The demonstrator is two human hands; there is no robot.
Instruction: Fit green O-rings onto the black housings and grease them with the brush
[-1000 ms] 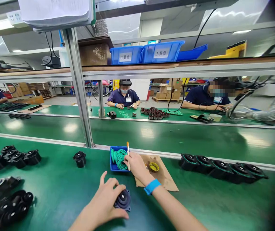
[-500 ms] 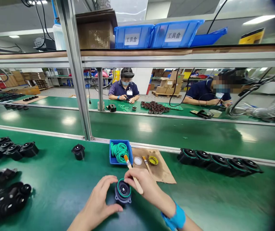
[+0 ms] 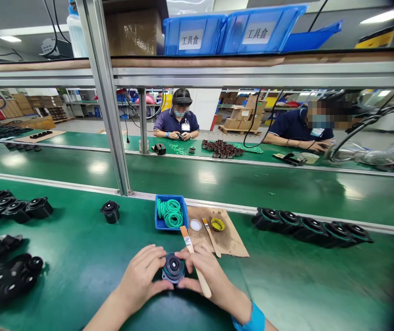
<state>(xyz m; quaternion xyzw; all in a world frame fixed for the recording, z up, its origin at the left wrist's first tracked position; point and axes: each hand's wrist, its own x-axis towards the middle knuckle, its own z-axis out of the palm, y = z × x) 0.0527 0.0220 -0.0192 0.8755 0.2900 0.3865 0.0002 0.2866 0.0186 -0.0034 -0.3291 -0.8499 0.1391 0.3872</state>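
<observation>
1. Since the earlier frame, the green ring (image 3: 183,269) has dropped from the right fingers onto the black housing (image 3: 174,265); the right hand is now bracketing the housing instead of pinching the ring above it.
2. Head view: I'm seeing the housing standing on the green bench (image 3: 121,262), front and centre, between both hands.
3. Left hand (image 3: 142,271) is gripping the housing's left side, fingers and thumb curled around it.
4. Right hand (image 3: 212,273) is pressing fingertips and thumb to the right side while also holding a paintbrush (image 3: 196,262), bristles pointing away. Can't tell if the ring is seating fully.
5. Behind: blue bin (image 3: 156,216) is holding more green rings (image 3: 172,214). Cardboard (image 3: 236,243) beside it is carrying a second brush (image 3: 211,238), yellow cap (image 3: 217,224) and white disc (image 3: 195,225).
6. Row of housings (image 3: 310,229) is sitting far right; a lone unit (image 3: 110,212) is standing left of the bin.
</observation>
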